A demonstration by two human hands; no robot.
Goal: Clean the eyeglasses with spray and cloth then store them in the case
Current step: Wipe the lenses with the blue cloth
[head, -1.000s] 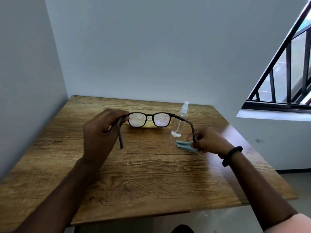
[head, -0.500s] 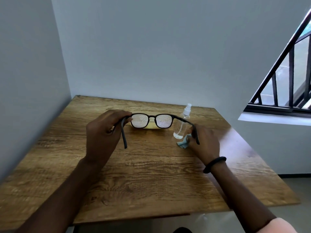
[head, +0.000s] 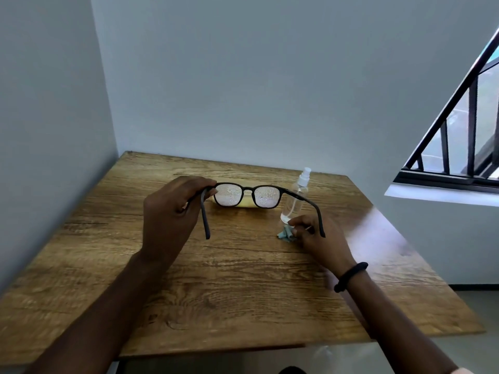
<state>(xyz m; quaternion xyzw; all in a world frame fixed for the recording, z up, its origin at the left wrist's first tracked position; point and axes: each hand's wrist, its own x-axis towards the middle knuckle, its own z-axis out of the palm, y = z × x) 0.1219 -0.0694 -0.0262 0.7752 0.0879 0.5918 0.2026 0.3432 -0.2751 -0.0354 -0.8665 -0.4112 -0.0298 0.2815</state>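
Observation:
My left hand grips the black eyeglasses at their left hinge and holds them above the table, temples unfolded toward me. Both lenses are speckled with spray droplets. My right hand pinches a crumpled blue cloth that lies on the wood, under the right temple tip. A clear spray bottle with a white nozzle stands just behind that hand. A yellow case lies on the table behind the lenses, mostly hidden by them.
The wooden table fills a corner, with grey walls at its left and far sides. A barred window is at the right. I wear a black band on the right wrist. Floor shows past the table's right and near edges.
My right hand drew the cloth slightly left and bunched it between the fingertips. The glasses stayed in my left hand. The camera tilted a little.

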